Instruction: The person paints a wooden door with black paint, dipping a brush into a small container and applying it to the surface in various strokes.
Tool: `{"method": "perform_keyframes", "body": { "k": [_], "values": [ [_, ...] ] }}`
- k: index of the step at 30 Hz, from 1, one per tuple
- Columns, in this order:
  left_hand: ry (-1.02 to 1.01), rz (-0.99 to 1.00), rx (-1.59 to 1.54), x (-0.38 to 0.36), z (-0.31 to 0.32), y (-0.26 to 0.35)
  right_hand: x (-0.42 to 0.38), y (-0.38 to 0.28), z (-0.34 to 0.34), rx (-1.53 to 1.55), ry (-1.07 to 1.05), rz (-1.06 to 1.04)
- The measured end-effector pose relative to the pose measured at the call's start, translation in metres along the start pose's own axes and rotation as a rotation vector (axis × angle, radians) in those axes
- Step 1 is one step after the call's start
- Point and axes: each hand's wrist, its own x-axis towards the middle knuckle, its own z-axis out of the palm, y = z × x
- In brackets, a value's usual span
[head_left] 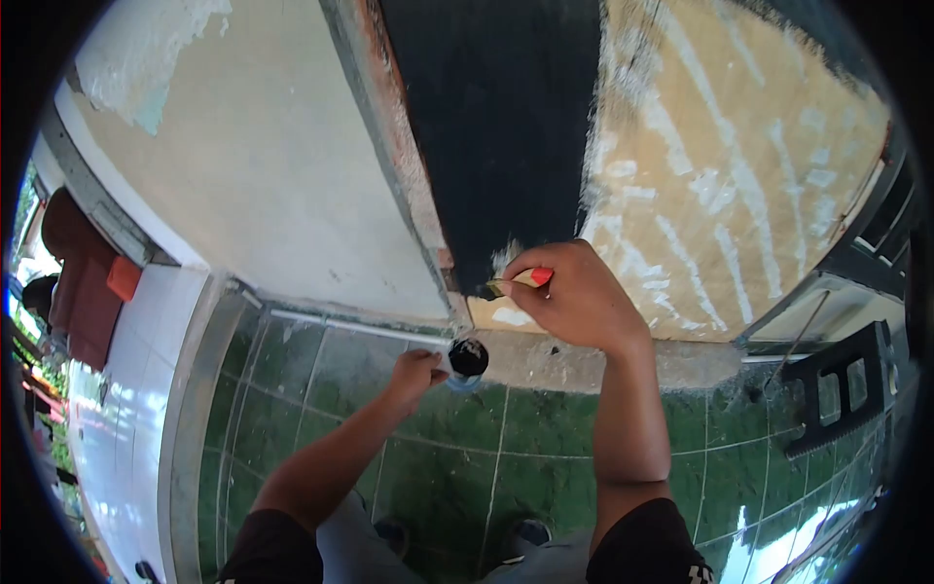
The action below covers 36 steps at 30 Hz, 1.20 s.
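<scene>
Down low, shoes (530, 532) stand on the green floor tiles (438, 457). The left hand (416, 372) is closed around a small paint cup (468, 358), just beside the wall's bottom edge; it looks light but could spill. Further up, the right hand (579, 297) pinches a thin brush (516, 284) by its stiff handle, its soft tip touching the black painted strip (496, 127) on the wall (720, 156).

No legible text, label, brand, number or sign anywhere on wall, floor tiles or paint cup.
</scene>
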Motion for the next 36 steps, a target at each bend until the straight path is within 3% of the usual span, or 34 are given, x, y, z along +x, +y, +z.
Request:
{"method": "perform_keyframes", "body": {
  "k": [7, 14, 21, 22, 25, 31, 36],
  "values": [
    [-0.04, 0.029, 0.027, -0.013, 0.031, 0.034, -0.013, 0.07, 0.023, -0.033, -0.257, 0.325],
    [0.004, 0.104, 0.143, -0.025, 0.066, 0.054, -0.018, 0.116, 0.071, -0.047, -0.147, 0.164],
    [0.03, 0.126, 0.132, -0.021, 0.082, 0.058, -0.027, 0.141, 0.127, -0.25, -0.274, 0.259],
    [0.034, 0.117, 0.128, -0.021, 0.083, 0.059, -0.019, 0.13, 0.116, -0.263, -0.387, 0.326],
    [0.049, 0.117, 0.146, -0.024, 0.084, 0.063, -0.019, 0.121, 0.1, -0.115, -0.22, 0.234],
    [0.029, 0.134, 0.218, -0.024, 0.08, 0.076, -0.021, 0.117, 0.121, -0.211, -0.256, 0.146],
    [0.004, 0.173, 0.147, -0.017, 0.066, 0.076, -0.018, 0.084, 0.064, -0.041, -0.114, 0.079]
  ]
}}
